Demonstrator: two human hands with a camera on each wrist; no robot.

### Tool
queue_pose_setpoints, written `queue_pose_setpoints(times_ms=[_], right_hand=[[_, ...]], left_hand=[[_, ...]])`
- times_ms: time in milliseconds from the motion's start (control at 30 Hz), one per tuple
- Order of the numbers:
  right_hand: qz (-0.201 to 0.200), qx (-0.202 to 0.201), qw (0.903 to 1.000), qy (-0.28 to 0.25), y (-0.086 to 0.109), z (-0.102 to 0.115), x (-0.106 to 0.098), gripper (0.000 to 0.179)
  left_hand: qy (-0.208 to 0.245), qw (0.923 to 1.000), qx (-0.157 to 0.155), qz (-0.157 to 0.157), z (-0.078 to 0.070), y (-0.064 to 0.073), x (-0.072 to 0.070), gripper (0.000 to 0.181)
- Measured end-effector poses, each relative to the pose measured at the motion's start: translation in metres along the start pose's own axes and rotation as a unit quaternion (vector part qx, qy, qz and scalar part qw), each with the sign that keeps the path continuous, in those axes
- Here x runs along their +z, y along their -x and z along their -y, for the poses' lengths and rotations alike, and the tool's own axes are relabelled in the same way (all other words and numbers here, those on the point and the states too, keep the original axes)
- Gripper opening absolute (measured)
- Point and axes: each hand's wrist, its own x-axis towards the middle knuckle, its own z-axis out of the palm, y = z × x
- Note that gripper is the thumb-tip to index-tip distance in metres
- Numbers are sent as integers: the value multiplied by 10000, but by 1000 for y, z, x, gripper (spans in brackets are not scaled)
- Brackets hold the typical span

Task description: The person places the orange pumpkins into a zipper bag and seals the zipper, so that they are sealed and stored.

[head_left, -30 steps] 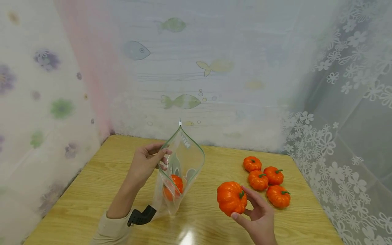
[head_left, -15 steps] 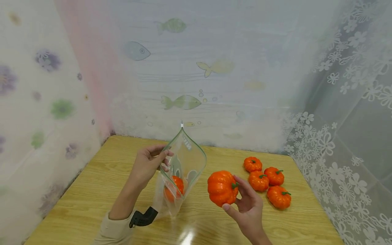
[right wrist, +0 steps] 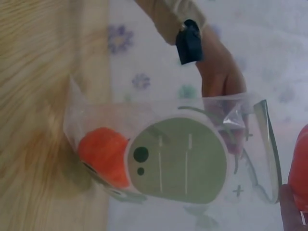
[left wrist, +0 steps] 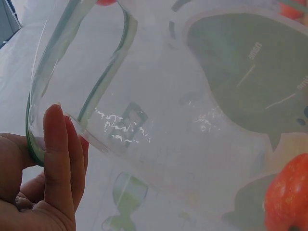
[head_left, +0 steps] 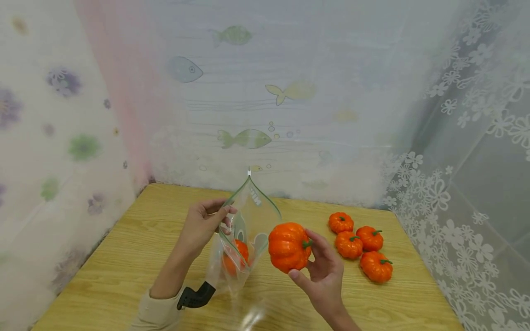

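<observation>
A clear zip bag [head_left: 265, 209] with a green seal and a white slider at its top corner stands with its mouth spread. My left hand [head_left: 203, 226] pinches the left side of its rim; the left wrist view shows thumb and fingers [left wrist: 57, 159] on the green seal. Inside, near the bottom, sits an orange toy pumpkin [right wrist: 103, 155], partly behind the bag's printed film. My right hand [head_left: 325, 271] grips a second toy pumpkin [head_left: 287, 247] with a green stem, thumb below and fingers at the stem side. That pumpkin is just right of the bag's mouth, overlapping its edge in the head view.
Several more toy pumpkins [head_left: 348, 244] lie grouped on the right of the wooden table [head_left: 136, 239]. Curtains printed with fish and flowers [head_left: 248, 138] surround the table's back and sides. A black wrist mount [head_left: 196, 295] sits on the left forearm.
My right hand has carried its pumpkin leftward and slightly up, close to the bag's mouth. The left hand and the bag have shifted slightly right and down.
</observation>
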Motion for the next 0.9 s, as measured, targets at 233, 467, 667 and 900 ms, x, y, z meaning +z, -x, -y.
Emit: queue_pose_setpoints(times_ms=[233,467,667,900], right_hand=[[208,-38,9997,93,-9,-2,11,68],[457,332,9983,112,-18,0,19,68],[562,586,9965,220,-25,1,25,68],[627,958,9920,534,-32,5,30,68]], left_hand=[[1,10000,-59,-75,4,0,2,31],[42,10000,-58,-14,6,0,4,31],[81,9999,-44,55,8,0,5,32],[31,9998,15,178,9,-1,6,31]])
